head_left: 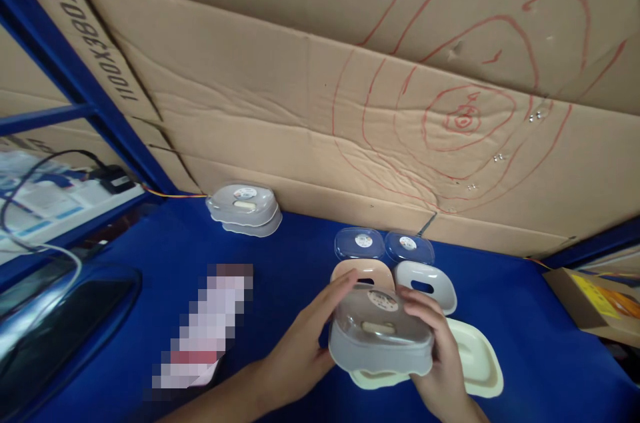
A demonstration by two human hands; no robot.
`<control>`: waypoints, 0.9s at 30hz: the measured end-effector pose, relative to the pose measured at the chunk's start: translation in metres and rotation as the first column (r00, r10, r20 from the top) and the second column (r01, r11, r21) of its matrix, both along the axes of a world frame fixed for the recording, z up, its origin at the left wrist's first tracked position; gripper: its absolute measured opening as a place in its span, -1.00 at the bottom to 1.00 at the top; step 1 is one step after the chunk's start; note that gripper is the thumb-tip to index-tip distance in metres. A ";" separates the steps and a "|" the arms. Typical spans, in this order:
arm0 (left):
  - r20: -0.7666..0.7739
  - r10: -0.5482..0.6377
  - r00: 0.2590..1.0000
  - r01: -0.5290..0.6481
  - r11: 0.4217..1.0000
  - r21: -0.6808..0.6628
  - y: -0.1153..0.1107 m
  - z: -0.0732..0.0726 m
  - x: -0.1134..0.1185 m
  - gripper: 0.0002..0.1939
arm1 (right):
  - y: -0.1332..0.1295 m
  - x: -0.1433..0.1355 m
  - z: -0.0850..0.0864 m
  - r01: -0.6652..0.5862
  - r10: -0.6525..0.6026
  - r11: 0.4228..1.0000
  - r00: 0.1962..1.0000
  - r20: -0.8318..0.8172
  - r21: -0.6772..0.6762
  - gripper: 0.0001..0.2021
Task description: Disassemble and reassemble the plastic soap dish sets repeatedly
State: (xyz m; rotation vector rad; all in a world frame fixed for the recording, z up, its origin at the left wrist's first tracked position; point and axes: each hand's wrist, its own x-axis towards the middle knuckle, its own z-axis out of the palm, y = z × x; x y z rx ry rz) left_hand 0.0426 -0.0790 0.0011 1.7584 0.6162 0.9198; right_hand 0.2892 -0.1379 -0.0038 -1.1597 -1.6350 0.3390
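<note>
Left hand (300,343) and right hand (440,356) are gripping a grey lidded box (380,336) from opposite sides, fingers pressing against its clear lid, holding it just above a cream tray (480,363) on the blue table (280,263). Behind it are lying a tan tray (363,271), a white tray (427,283) and two clear lids (383,244); another stack of boxes (245,208) is sitting near the cardboard wall (300,110).

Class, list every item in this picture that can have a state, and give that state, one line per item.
Grey soap box: closed, clear lid on, held by both hands.
Left hand: gripping its left side.
Right hand: gripping its right side.
Far soap box: closed, resting on table.
Two clear lids: off, lying flat.
Cream tray: uncovered.
</note>
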 end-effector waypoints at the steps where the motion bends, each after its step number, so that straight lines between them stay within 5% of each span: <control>1: 0.062 0.000 0.998 0.005 0.996 -0.090 -0.003 0.002 0.002 -0.10 | -0.001 0.000 -0.003 0.016 -0.017 1.000 1.000 0.015 0.026 -0.64; 7: 0.363 -0.091 0.927 0.236 0.896 -0.377 -0.015 0.011 0.006 0.32 | -0.006 0.001 -0.024 -0.030 0.030 0.994 1.000 -0.005 0.102 -0.57; 12: 0.498 -0.085 0.863 0.338 0.830 -0.444 -0.013 0.006 0.007 0.05 | -0.009 -0.005 -0.027 -0.110 0.109 0.994 0.993 0.046 0.018 -0.32; 15: 0.486 -0.050 0.873 0.311 0.824 -0.474 -0.011 0.007 0.004 -0.03 | -0.014 -0.013 -0.021 -0.126 0.127 0.987 0.992 0.005 -0.099 -0.18; 19: 0.395 -0.099 0.913 0.292 0.835 -0.466 -0.012 0.011 -0.001 -0.06 | -0.019 -0.017 -0.016 -0.123 0.118 0.975 0.992 -0.040 -0.185 -0.35; 27: 0.312 -0.157 0.937 0.276 0.882 -0.382 -0.014 0.014 -0.004 -0.11 | -0.021 -0.014 -0.012 -0.096 0.100 0.987 0.995 0.026 -0.128 -0.42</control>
